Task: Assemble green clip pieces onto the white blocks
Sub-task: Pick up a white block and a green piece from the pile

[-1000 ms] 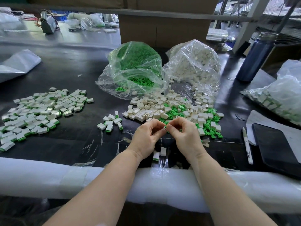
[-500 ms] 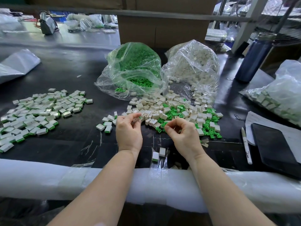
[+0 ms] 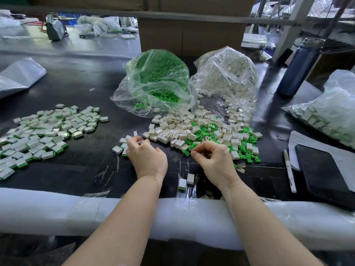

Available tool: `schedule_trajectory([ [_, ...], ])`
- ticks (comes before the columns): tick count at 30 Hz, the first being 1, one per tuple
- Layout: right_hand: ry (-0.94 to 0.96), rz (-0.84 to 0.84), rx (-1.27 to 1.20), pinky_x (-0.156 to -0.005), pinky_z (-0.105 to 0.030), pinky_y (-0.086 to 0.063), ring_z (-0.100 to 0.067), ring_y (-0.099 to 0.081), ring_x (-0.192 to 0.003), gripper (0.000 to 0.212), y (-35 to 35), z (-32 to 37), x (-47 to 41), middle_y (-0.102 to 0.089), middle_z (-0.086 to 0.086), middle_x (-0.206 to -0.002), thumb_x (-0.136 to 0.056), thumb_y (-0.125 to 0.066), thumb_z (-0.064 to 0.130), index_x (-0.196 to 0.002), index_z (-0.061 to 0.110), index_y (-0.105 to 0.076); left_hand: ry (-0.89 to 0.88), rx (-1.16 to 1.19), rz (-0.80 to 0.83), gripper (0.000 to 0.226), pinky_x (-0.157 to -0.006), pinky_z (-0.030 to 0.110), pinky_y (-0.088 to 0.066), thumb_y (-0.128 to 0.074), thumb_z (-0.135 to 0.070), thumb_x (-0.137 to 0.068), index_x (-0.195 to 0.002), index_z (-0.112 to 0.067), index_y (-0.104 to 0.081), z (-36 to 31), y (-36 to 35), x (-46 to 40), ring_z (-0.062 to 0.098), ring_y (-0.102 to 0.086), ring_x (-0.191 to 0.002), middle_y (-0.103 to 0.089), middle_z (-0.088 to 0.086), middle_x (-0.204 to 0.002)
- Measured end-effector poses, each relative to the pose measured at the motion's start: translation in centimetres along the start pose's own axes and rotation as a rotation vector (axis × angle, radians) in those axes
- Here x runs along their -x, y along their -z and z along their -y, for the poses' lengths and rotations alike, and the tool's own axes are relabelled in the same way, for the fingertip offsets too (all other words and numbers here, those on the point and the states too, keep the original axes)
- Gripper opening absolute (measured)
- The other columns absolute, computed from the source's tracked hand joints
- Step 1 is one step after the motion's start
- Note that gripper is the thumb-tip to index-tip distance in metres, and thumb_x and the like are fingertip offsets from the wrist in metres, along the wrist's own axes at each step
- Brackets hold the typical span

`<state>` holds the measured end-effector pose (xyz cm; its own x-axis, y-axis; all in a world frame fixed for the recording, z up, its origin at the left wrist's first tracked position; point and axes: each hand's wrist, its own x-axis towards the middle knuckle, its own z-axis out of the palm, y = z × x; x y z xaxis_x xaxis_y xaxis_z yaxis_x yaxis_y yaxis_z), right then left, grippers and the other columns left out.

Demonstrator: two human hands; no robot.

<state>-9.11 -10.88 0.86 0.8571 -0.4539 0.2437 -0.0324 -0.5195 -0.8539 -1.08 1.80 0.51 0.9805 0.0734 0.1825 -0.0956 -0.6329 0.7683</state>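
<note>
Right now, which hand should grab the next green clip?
Probably the right hand: it hovers beside the loose green clips, while the left hand sits over by finished blocks.

text: none legible | pen [image 3: 288, 172]: dark mark near its tip, too small to read | blocks, clips, bags, bottle [image 3: 298, 67], dark tablet [image 3: 324, 169]: no readable labels, brands or numbers

The left hand [image 3: 147, 158] covers part of the small cluster of blocks [image 3: 123, 145] under its curled fingers; whether they grip 1 cannot be told. The finished pile [image 3: 44, 131] runs off the left edge, and the dark tablet [image 3: 324, 173] off the right.
</note>
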Motion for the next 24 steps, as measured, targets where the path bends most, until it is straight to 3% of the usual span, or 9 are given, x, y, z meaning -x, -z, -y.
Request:
schedule_trajectory([
  [5, -0.011, -0.004, 0.013, -0.068, -0.022, -0.046, -0.013, -0.053, -0.071, 0.005, 0.0, 0.0, 0.0, -0.064, -0.002, -0.077, -0.081, -0.070, 0.010, -0.078, 0.013, -0.068, -0.051, -0.005, 0.050, 0.035, -0.105, 0.027, -0.021, -0.054, -0.007, -0.089, -0.123, -0.002, -0.057, 0.1, 0.1, -0.1, 0.030, -0.025, -0.129, -0.031, 0.011, -0.142],
  [9, -0.014, -0.019, 0.026, -0.068, -0.023, -0.046, -0.011, -0.052, -0.069, 0.005, 0.0, 0.0, 0.0, -0.063, 0.001, -0.075, -0.081, -0.070, 0.010, -0.077, 0.013, -0.069, -0.160, 0.085, 0.055, 0.018, -0.097, 0.023, -0.028, -0.062, -0.008, -0.083, -0.099, -0.013, -0.070, -0.1, 0.2, 0.3, 0.024, -0.040, -0.114, -0.049, 0.004, -0.117],
  [11, -0.015, -0.042, 0.045, -0.067, -0.024, -0.046, -0.011, -0.052, -0.067, 0.004, 0.1, 0.1, -0.1, -0.062, 0.001, -0.074, -0.081, -0.070, 0.010, -0.078, 0.012, -0.069, -0.288, 0.188, 0.196, 0.008, -0.082, 0.017, -0.039, -0.068, -0.009, -0.080, -0.084, -0.015, -0.072, -0.5, 0.5, 0.7, 0.012, -0.052, -0.089, -0.054, -0.004, -0.093],
  [14, -0.013, -0.082, 0.061, -0.065, -0.024, -0.047, -0.011, -0.054, -0.065, 0.005, 0.1, 0.2, -0.1, -0.061, 0.004, -0.070, -0.080, -0.070, 0.010, -0.075, 0.012, -0.069, -0.440, 0.215, 0.540, 0.004, -0.064, 0.013, -0.040, -0.076, -0.016, -0.074, -0.074, -0.015, -0.072, -1.1, 0.9, 1.4, 0.002, -0.048, -0.062, -0.054, -0.008, -0.077],
  [18, -0.018, -0.125, 0.065, -0.063, -0.013, -0.042, -0.002, -0.051, -0.064, 0.013, 0.3, 0.3, -0.1, -0.057, 0.013, -0.067, -0.080, -0.071, 0.011, -0.071, 0.018, -0.066, -0.480, 0.077, 0.767, 0.015, -0.079, 0.028, -0.044, -0.080, -0.037, -0.066, -0.070, -0.028, -0.069, -1.4, 1.4, 1.4, 0.007, -0.053, -0.077, -0.054, -0.012, -0.083],
  [21, -0.023, -0.128, 0.058, -0.065, -0.018, -0.044, -0.004, -0.051, -0.064, 0.013, 0.2, 0.3, -0.1, -0.057, 0.012, -0.066, -0.080, -0.071, 0.011, -0.070, 0.019, -0.066, -0.556, -0.049, 0.794, 0.016, -0.091, 0.033, -0.039, -0.081, -0.040, -0.064, -0.071, -0.031, -0.069, -1.5, 1.5, 1.3, 0.009, -0.052, -0.092, -0.052, -0.016, -0.085],
  [24, -0.024, -0.135, 0.049, -0.064, -0.017, -0.043, -0.005, -0.052, -0.064, 0.013, 0.3, 0.3, -0.1, -0.058, 0.012, -0.066, -0.080, -0.071, 0.011, -0.070, 0.019, -0.066, -0.552, -0.019, 0.753, 0.015, -0.085, 0.029, -0.042, -0.081, -0.036, -0.065, -0.067, -0.035, -0.066, -1.3, 1.2, 1.3, 0.009, -0.055, -0.085, -0.056, -0.013, -0.082],
])
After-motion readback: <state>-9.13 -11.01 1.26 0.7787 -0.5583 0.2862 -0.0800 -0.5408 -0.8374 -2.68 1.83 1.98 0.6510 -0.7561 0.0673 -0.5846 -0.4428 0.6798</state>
